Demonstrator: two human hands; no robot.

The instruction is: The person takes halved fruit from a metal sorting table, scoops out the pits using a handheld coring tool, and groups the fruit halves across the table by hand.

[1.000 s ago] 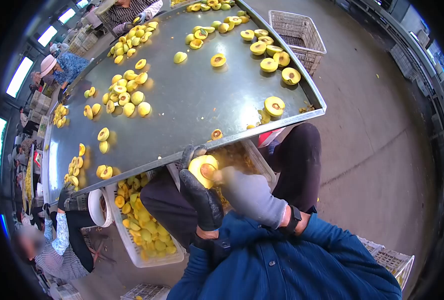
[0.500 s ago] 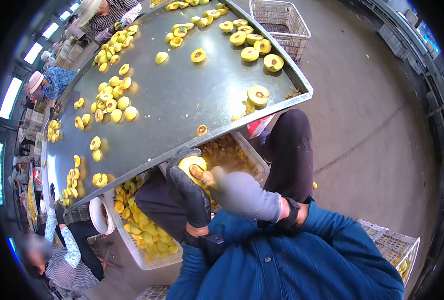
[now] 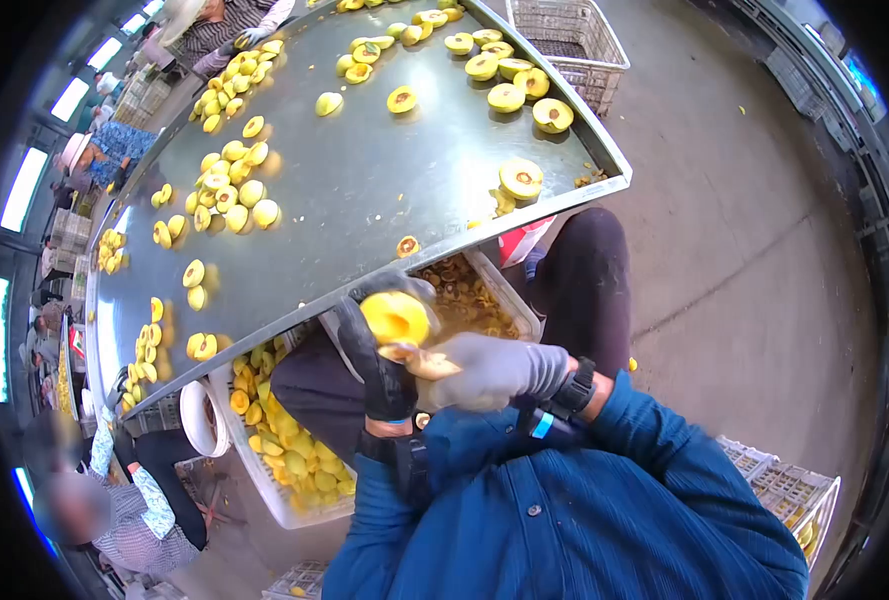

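My left hand (image 3: pixel 379 355), in a dark glove, cups a yellow peach half (image 3: pixel 395 318) with its cut face up. A smooth hollow shows in the middle of that face. My right hand (image 3: pixel 499 372), in a grey glove, is closed around a small pitting tool (image 3: pixel 434 364) with a pale handle. Its tip is beside the lower edge of the peach half, with a brown bit at it that looks like a pit; blur hides the detail. Both hands are just off the near edge of the metal table (image 3: pixel 354 215), above a bin of brown scraps (image 3: pixel 464 290).
Peach halves (image 3: pixel 234 190) lie in groups across the table. A crate of yellow halves (image 3: pixel 299 450) stands below left, near a white bucket (image 3: pixel 204 420). Another crate (image 3: pixel 569 50) is beyond the table's right edge. Co-workers (image 3: pixel 149 510) sit along the left side.
The pit has come out of the peach half, leaving a hollow. My right hand has drawn the tool down from the middle of the fruit to its lower edge.
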